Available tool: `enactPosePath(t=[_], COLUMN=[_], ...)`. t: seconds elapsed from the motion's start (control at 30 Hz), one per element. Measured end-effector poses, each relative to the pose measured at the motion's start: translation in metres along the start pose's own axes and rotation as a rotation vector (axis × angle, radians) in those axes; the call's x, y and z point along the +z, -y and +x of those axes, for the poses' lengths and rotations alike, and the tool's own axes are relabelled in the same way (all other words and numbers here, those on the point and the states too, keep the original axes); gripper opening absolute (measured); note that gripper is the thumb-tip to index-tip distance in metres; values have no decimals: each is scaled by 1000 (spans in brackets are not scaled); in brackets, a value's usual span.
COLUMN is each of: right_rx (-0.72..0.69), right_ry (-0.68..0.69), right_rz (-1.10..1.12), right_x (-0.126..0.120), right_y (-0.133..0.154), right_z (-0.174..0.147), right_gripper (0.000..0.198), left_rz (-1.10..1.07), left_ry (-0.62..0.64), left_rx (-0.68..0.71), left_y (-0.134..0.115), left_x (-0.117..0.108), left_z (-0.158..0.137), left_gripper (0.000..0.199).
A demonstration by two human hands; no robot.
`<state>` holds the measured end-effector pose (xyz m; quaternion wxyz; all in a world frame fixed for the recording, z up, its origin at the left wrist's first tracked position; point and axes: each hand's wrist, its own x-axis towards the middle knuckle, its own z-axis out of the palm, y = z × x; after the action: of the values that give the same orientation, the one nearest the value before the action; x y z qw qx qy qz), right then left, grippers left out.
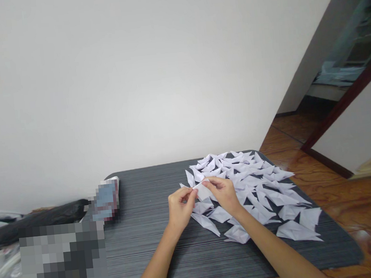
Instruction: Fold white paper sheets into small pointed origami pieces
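A small piece of folded white paper point(204, 192) is held up between my two hands, over the near left edge of a spread of paper. My left hand point(181, 202) pinches its left corner between thumb and fingertips. On the other side, my right hand point(222, 191) grips its upper right part, thumb and fingers closed on it. Around and behind my hands lie many folded white paper shapes point(251, 180) with pointed ends, overlapping one another. Part of the held paper is hidden by my fingers.
The dark, wood-grained table point(143, 248) stands against a pale wall point(127, 83). A blurred-out item point(106, 199) lies at its far left corner. Left of the table is a black wrapped bundle point(39, 223). On the right, wooden floor point(352, 201) leads to a doorway.
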<state>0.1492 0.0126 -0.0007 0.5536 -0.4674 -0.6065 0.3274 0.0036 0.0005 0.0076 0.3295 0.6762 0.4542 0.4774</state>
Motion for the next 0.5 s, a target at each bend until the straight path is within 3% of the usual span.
enactPosePath(t=[0.27,0.5], right_rx=[13,93], right_ry=[7,75], right_rz=[33,109], right_x=[-2,-7], right_y=[2,7], right_z=[1,1], right_gripper=[20,33], left_rz=[71,66], left_ry=[23,102], left_rx=[66,131], left_y=[-5,-6], left_x=[-3,-6], left_z=[-1,-3], left_gripper=[30,31])
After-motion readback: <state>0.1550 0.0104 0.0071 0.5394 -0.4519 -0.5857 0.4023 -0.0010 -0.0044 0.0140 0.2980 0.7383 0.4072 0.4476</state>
